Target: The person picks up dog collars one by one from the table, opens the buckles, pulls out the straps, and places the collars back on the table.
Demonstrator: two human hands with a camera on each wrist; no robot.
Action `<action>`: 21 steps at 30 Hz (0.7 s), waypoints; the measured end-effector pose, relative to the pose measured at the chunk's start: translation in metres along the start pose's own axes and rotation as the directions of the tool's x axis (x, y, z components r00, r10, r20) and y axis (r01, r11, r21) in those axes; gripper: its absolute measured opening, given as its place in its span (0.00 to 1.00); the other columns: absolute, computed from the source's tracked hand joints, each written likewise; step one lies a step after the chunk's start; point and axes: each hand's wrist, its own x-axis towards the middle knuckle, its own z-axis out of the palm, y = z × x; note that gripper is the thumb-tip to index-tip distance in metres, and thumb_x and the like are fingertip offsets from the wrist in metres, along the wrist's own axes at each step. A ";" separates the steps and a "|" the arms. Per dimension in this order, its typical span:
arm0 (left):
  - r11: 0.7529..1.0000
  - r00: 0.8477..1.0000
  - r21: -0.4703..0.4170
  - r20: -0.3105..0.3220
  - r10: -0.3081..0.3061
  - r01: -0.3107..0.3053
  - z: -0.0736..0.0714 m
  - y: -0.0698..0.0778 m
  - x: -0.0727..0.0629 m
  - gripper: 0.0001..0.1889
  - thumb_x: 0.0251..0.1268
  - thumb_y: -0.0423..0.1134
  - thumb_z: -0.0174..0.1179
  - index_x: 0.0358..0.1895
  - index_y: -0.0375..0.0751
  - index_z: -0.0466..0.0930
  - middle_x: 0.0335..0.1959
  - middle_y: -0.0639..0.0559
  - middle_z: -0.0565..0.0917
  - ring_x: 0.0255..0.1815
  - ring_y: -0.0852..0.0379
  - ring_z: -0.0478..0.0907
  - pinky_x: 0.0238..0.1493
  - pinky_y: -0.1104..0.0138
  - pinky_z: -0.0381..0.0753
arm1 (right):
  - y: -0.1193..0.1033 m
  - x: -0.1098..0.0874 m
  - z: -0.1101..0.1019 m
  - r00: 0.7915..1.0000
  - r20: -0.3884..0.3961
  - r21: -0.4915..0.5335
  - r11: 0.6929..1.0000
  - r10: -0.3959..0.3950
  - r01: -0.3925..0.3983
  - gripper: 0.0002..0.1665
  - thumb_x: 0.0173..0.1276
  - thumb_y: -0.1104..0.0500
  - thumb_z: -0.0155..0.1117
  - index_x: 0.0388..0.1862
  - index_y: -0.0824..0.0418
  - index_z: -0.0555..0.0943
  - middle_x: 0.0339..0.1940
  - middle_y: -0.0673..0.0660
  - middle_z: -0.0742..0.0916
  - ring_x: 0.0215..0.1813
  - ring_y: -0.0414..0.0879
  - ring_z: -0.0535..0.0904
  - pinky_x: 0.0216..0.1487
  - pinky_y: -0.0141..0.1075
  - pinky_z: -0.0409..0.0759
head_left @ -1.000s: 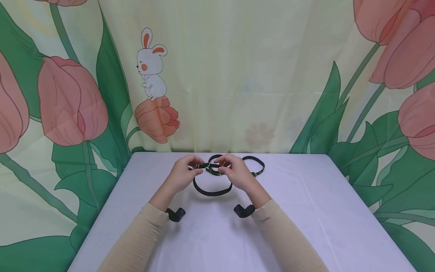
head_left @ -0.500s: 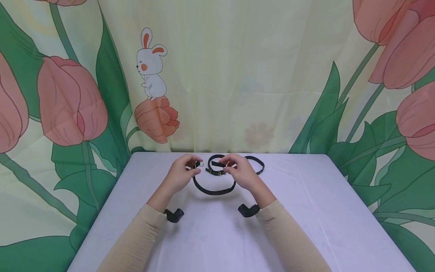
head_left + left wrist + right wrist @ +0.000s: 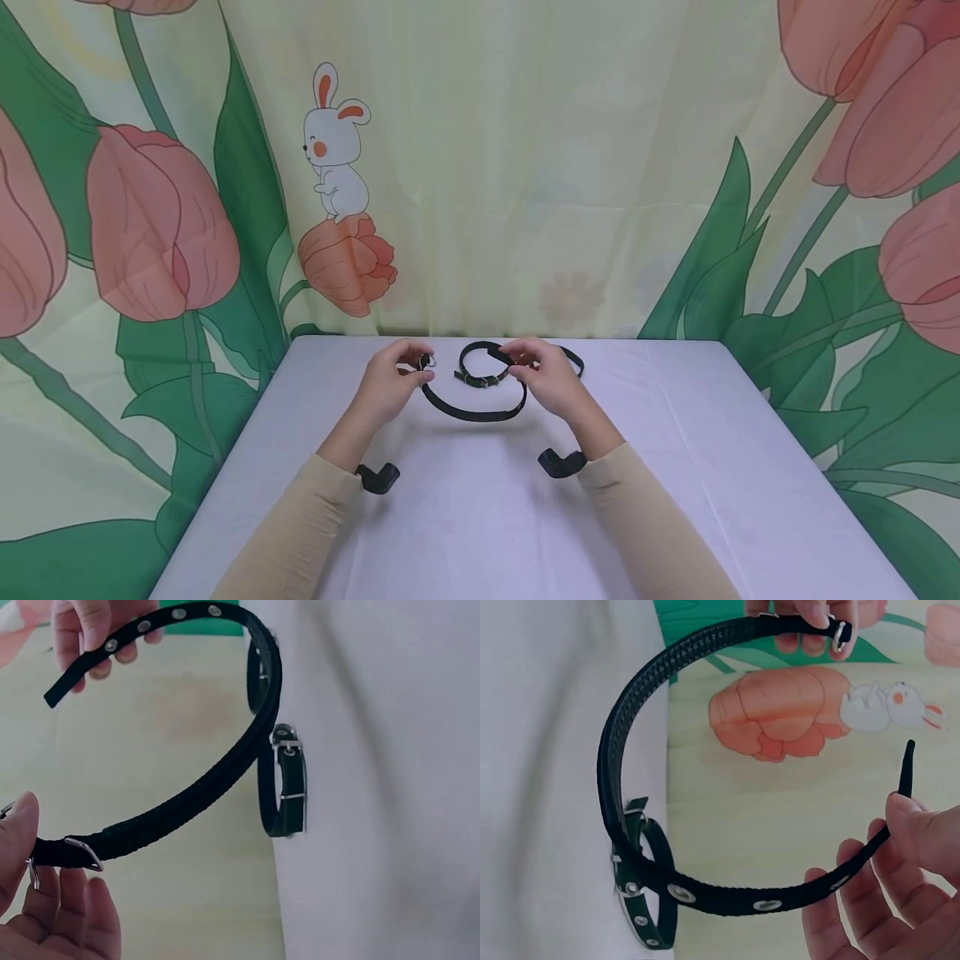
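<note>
A black pet collar [image 3: 472, 415] curves between both hands, unfastened and lifted over the table. My left hand [image 3: 388, 382] pinches its buckle end; the metal buckle [image 3: 841, 634] shows beside those fingertips in the right wrist view. My right hand [image 3: 551, 377] pinches the strap near its free tip [image 3: 58, 696], which pokes out past the fingers. Metal eyelets [image 3: 179, 613] run along the strap on that side. Behind it, a second collar [image 3: 462, 360] lies buckled in a ring on the table. Part of a third black loop [image 3: 576, 362] shows behind the right hand.
A white cloth covers the table [image 3: 480, 525]. Its far edge meets a curtain [image 3: 487, 208] printed with tulips and a rabbit. A black wrist camera [image 3: 378, 479] sits at the left wrist, another black camera [image 3: 561, 463] at the right.
The collar's strap end has come away from its buckle end. My hands have moved apart, left hand leftward and right hand rightward, so the collar's loop now stands open.
</note>
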 end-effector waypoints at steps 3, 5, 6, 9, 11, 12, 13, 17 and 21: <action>1.000 1.000 -0.010 -0.006 0.009 -0.009 -0.002 -0.001 -0.001 0.17 0.65 0.27 0.74 0.55 0.44 0.87 0.47 0.46 0.86 0.54 0.48 0.83 0.60 0.54 0.85 | 0.001 -0.002 -0.003 1.000 -0.009 -0.003 1.000 0.022 -0.022 0.20 0.72 0.69 0.71 0.59 0.53 0.88 0.47 0.57 0.88 0.49 0.52 0.85 0.46 0.41 0.84; 1.000 1.000 -0.016 -0.007 0.015 -0.015 -0.004 -0.002 -0.001 0.17 0.64 0.26 0.74 0.55 0.42 0.86 0.47 0.45 0.86 0.52 0.48 0.83 0.59 0.54 0.85 | 0.002 -0.003 -0.006 0.999 -0.011 -0.001 0.999 0.035 -0.035 0.20 0.73 0.69 0.71 0.60 0.54 0.87 0.47 0.57 0.88 0.50 0.52 0.85 0.47 0.42 0.85; 1.000 1.000 -0.019 -0.007 0.016 -0.016 -0.004 -0.003 -0.002 0.17 0.64 0.26 0.74 0.55 0.42 0.86 0.47 0.45 0.86 0.52 0.48 0.83 0.58 0.55 0.85 | 0.002 -0.004 -0.006 0.999 -0.014 0.001 0.999 0.043 -0.043 0.20 0.73 0.68 0.71 0.61 0.53 0.87 0.47 0.58 0.88 0.51 0.52 0.86 0.47 0.42 0.86; 0.999 1.000 -0.033 -0.011 0.012 -0.012 -0.006 -0.004 -0.002 0.18 0.63 0.25 0.74 0.55 0.41 0.86 0.48 0.45 0.87 0.51 0.48 0.83 0.58 0.55 0.86 | 0.005 -0.006 -0.009 0.998 -0.021 0.013 0.998 0.059 -0.059 0.21 0.73 0.68 0.70 0.61 0.54 0.86 0.48 0.58 0.88 0.50 0.52 0.87 0.48 0.43 0.87; 0.999 1.000 -0.033 -0.008 0.000 0.000 -0.007 -0.005 -0.003 0.18 0.63 0.25 0.74 0.55 0.42 0.86 0.48 0.45 0.87 0.51 0.48 0.83 0.58 0.54 0.86 | 0.008 -0.006 -0.011 0.998 -0.024 0.024 0.998 0.065 -0.064 0.21 0.73 0.69 0.70 0.62 0.54 0.86 0.49 0.59 0.87 0.50 0.52 0.88 0.48 0.42 0.87; 1.000 1.000 -0.029 -0.005 -0.005 0.005 -0.008 -0.005 -0.003 0.19 0.64 0.25 0.73 0.56 0.42 0.86 0.49 0.45 0.87 0.52 0.48 0.83 0.59 0.53 0.86 | 0.009 -0.007 -0.012 0.997 -0.024 0.029 0.997 0.069 -0.068 0.21 0.73 0.69 0.69 0.62 0.54 0.86 0.49 0.59 0.86 0.50 0.52 0.88 0.48 0.42 0.88; 1.000 1.000 -0.027 -0.004 -0.010 0.010 -0.008 -0.006 -0.004 0.19 0.64 0.26 0.74 0.56 0.43 0.86 0.50 0.45 0.87 0.53 0.47 0.83 0.59 0.52 0.87 | 0.010 -0.008 -0.013 0.997 -0.024 0.037 0.997 0.072 -0.071 0.21 0.73 0.70 0.69 0.62 0.54 0.86 0.49 0.60 0.86 0.50 0.52 0.88 0.47 0.42 0.88; 0.999 0.999 -0.007 0.003 -0.032 0.032 -0.010 -0.011 -0.004 0.18 0.67 0.27 0.73 0.57 0.46 0.86 0.53 0.46 0.87 0.56 0.46 0.83 0.61 0.51 0.87 | 0.013 -0.010 -0.018 0.996 -0.033 0.046 0.996 0.083 -0.082 0.23 0.73 0.72 0.67 0.63 0.55 0.85 0.50 0.61 0.85 0.51 0.53 0.86 0.47 0.41 0.89; 0.998 0.998 -0.002 0.006 -0.057 0.057 -0.013 -0.015 -0.005 0.17 0.68 0.28 0.72 0.56 0.48 0.86 0.52 0.45 0.86 0.58 0.46 0.83 0.59 0.52 0.88 | 0.017 -0.012 -0.023 0.994 -0.052 0.050 0.995 0.094 -0.091 0.24 0.73 0.73 0.67 0.64 0.56 0.84 0.51 0.61 0.85 0.52 0.55 0.85 0.47 0.41 0.90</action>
